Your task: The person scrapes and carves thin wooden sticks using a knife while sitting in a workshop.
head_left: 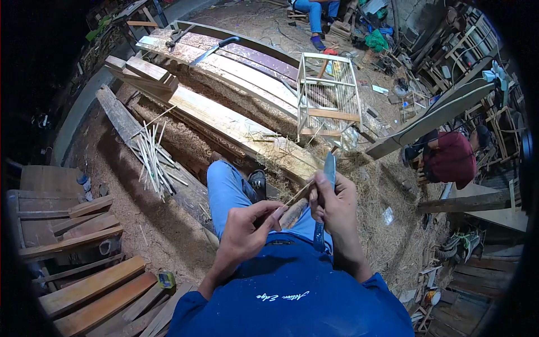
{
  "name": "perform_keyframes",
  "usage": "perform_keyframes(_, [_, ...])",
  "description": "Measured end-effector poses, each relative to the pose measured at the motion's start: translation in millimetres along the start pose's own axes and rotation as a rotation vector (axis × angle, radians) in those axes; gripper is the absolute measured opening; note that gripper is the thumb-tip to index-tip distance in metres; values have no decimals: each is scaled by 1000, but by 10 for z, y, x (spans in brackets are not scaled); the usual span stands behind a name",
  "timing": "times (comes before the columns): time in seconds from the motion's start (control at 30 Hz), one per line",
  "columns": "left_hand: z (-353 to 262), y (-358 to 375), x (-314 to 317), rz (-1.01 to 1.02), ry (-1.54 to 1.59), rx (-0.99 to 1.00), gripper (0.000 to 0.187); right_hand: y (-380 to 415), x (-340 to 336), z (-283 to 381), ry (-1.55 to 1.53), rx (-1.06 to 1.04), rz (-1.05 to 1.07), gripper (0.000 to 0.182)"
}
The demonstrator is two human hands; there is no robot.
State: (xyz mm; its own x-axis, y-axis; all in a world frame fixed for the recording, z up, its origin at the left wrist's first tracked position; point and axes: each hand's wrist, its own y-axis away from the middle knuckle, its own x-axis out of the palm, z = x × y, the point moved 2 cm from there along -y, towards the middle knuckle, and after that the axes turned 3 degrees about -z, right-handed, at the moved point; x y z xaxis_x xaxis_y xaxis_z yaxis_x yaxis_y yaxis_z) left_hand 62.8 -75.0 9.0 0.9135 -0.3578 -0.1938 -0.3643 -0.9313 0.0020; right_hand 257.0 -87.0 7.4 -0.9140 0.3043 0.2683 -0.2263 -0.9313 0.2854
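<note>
My left hand (247, 224) pinches the near end of a thin bamboo sliver (296, 196), which runs up and rightward to my right hand (335, 202), fist closed round the knife (329, 168), blade upright.

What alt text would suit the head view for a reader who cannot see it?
Seen from above, a seated person in blue holds a thin stick in the left hand and a knife in the right hand, blade against the stick. Ahead lie long planks, a small wooden cage, a bundle of sticks and shavings-strewn ground.
</note>
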Motion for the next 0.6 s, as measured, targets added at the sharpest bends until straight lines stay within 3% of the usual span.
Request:
perform_keyframes(0.1, [35,5,-23,5,5,-34,17,43,24,73,-114,8,70,43])
perform_keyframes(0.3, [34,-4,-34,-21,21,-113,17,199,42,161,8,26,326,56])
perform_keyframes(0.4, [91,-4,-18,-41,76,-90,17,281,60,135,-38,167,466,62])
perform_keyframes(0.53, [37,-14,-29,-34,48,-98,16,307,82,110,-83,227,407,63])
perform_keyframes(0.6, [-6,-27,-33,-30,46,-94,16,312,82,56,-85,292,526,59])
